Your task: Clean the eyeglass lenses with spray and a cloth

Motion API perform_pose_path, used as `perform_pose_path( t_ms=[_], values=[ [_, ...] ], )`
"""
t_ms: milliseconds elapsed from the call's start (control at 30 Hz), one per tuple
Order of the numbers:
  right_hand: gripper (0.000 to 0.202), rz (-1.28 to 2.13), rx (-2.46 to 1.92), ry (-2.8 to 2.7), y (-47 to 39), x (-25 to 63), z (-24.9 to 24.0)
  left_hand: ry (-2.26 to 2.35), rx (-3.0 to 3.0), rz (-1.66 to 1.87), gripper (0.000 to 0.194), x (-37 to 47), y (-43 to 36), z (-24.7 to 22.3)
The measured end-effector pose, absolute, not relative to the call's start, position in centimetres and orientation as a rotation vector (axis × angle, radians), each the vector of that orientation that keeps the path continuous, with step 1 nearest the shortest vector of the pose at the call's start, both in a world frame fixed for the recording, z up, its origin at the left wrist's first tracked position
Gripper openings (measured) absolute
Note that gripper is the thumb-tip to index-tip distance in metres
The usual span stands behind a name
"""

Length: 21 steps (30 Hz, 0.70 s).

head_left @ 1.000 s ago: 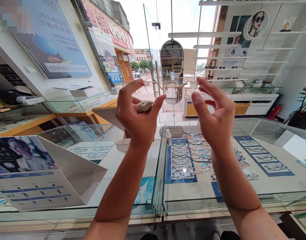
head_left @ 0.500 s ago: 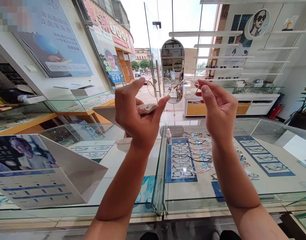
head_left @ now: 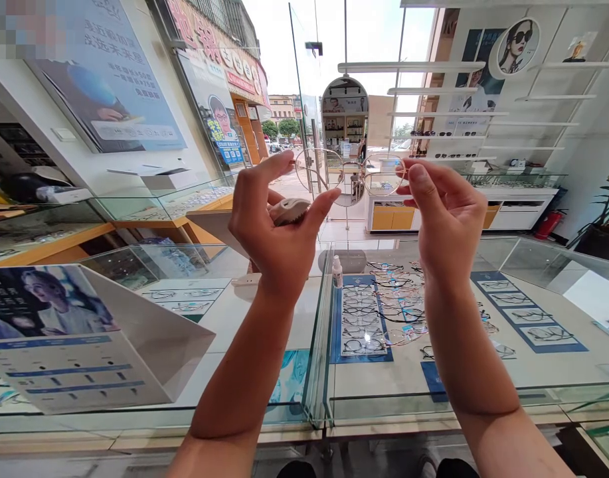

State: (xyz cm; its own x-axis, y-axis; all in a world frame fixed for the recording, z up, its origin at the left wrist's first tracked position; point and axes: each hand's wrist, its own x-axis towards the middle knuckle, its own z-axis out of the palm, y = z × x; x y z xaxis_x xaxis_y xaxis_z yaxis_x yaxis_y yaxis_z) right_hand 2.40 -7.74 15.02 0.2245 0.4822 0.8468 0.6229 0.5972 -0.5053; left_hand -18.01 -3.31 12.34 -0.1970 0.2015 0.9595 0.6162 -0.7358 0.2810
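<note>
A pair of thin, gold-rimmed eyeglasses [head_left: 352, 165] is held up at eye height, both round lenses facing me. My right hand [head_left: 448, 216] pinches the outer edge of the right lens rim between thumb and fingers. Curled at the opposite side is my left hand [head_left: 274, 239], its index fingertip by the outer edge of the left lens and its thumb below that lens. A folded pale cloth [head_left: 289, 211] is tucked in the left palm under the bent fingers. Whether the left fingertips touch the rim, I cannot tell.
Below the hands, glass display counters [head_left: 374, 405] hold several eyeglasses on a blue-edged tray [head_left: 337, 332]. A small white spray bottle [head_left: 337, 272] stands behind it. A desk calendar [head_left: 65, 358] stands at left. Beyond are an oval mirror [head_left: 345, 126] and wall shelves [head_left: 414, 67].
My right hand has shifted slightly right with the eyeglasses. Their right lens has swung from a tilted angle to face me more squarely. The left hand has barely moved.
</note>
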Motion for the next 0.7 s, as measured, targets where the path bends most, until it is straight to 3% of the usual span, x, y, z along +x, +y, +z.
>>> perform_pose_path(
  t_ms=[200, 367, 500, 700],
  values=[
    [0.051, -0.034, -0.977, -1.434, -7.3, 3.0, 14.6, -1.0, -1.933, -2.127, 0.062, -17.7, -3.7, 12.8],
    [0.041, 0.195, -0.678, -1.402, -5.5, 3.9, 13.8, -1.128, -2.491, -2.374, 0.076, -17.6, -4.5, 12.7],
    [0.034, 0.29, -0.612, -1.373, -4.9, 4.1, 13.7, -1.11, -2.282, -2.624, 0.081, -17.4, -4.9, 12.5],
    [0.031, 0.232, -0.553, -1.43, -4.9, 4.1, 13.7, -1.159, -2.271, -2.678, 0.06, -19.0, -4.8, 13.7]
  ],
)
